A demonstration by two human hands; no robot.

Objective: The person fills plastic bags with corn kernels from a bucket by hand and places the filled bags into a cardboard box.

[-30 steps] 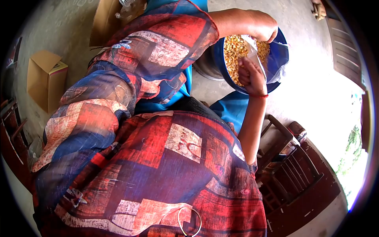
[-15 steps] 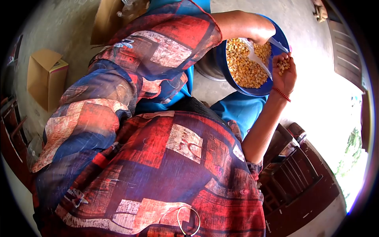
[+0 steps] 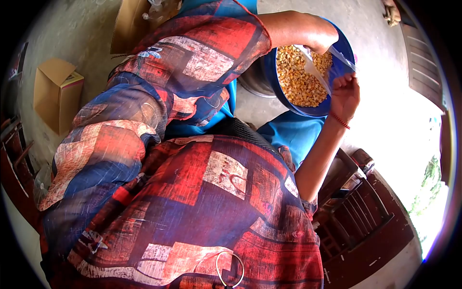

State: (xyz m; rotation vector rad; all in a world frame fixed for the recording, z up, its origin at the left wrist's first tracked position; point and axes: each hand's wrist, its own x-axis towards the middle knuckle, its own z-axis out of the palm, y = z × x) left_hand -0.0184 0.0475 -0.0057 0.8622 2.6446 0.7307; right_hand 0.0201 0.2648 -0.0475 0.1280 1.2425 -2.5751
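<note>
A blue basin [image 3: 288, 102] of yellow corn kernels [image 3: 296, 79] is in front of me at the upper right. A clear plastic bag [image 3: 315, 72] stretches across it, its edges running between my hands. My left hand [image 3: 323, 42] is over the basin's far side, closed at the bag's edge; its fingertips are mostly hidden. At the right rim, my right hand [image 3: 344, 94], wearing a red bead bracelet, has its fingers curled in, with the bag's other end at the fingertips. No kernels show in its palm.
An open cardboard box [image 3: 50, 96] stands on the concrete floor at the left, with another cardboard box [image 3: 127, 24] at the top. A metal vessel [image 3: 260, 79] is beside the basin. Dark wooden furniture [image 3: 358, 207] stands at lower right.
The corn kernels seen in my right palm are gone from it. That hand has dropped slightly and its fingers have curled in. My left hand has barely moved.
</note>
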